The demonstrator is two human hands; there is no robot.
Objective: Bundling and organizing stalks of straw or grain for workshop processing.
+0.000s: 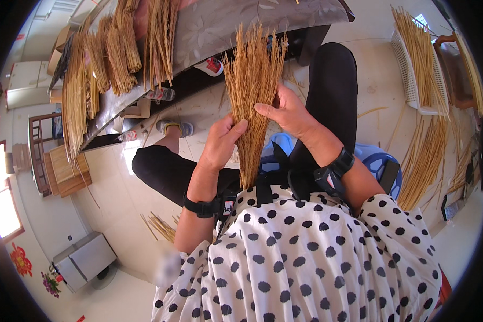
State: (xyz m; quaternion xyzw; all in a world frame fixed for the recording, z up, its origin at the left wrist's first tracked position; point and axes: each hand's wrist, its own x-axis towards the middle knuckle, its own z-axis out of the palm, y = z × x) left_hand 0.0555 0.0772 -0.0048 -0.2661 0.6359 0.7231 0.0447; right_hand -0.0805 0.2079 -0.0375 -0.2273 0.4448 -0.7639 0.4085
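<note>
Between my two hands a bundle of dried straw stalks (254, 75) stands with its bushy, seed-headed end fanned out away from me and its narrow end toward my lap. My left hand (223, 140) wraps the bundle's left side, with the thumb pressed across the front. Slightly farther up, my right hand (291, 112) grips the right side, its thumb lying over the stalks and its fingers behind them. The fingers behind the bundle are mostly hidden. Both wrists carry black straps with small devices.
A table (209, 32) with a patterned grey cover holds several straw bundles (112, 51) at the far left. To the right stand a white plastic basket (408, 70) of stalks and a loose pile of straw (425, 161) on the floor. A blue stool (378, 161) is beneath me.
</note>
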